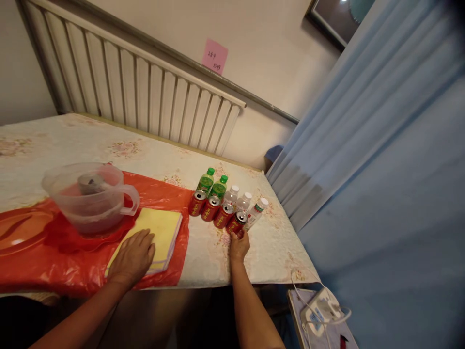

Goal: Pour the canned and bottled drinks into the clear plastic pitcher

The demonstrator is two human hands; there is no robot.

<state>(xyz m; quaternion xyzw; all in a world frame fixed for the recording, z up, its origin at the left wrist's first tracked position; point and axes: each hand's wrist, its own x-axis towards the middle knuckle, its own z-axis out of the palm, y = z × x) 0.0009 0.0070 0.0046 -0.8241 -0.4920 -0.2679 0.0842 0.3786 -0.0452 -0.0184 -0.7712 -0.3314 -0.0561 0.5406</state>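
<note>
My left hand [134,254] lies flat on a folded stack of yellow cloths [163,228], its fingers stretched out. My right hand [240,245] has its fingers around the lower part of a red drink can [237,222], the rightmost in a row. More red cans, one of them nearest the pitcher [196,204], stand to its left, each upright with an opened top. Behind the cans is a row of bottles: green-capped bottles [220,188], clear white-capped bottles [231,195] and a white-labelled bottle [257,212] at the right end.
A translucent plastic pitcher [87,213] with a grey object inside stands on red plastic sheeting [160,186], beside an orange-red basin [22,225]. The floral tablecloth [269,257] covers the table. A blue curtain [348,169] hangs at right, above a white power strip [319,312] with cables.
</note>
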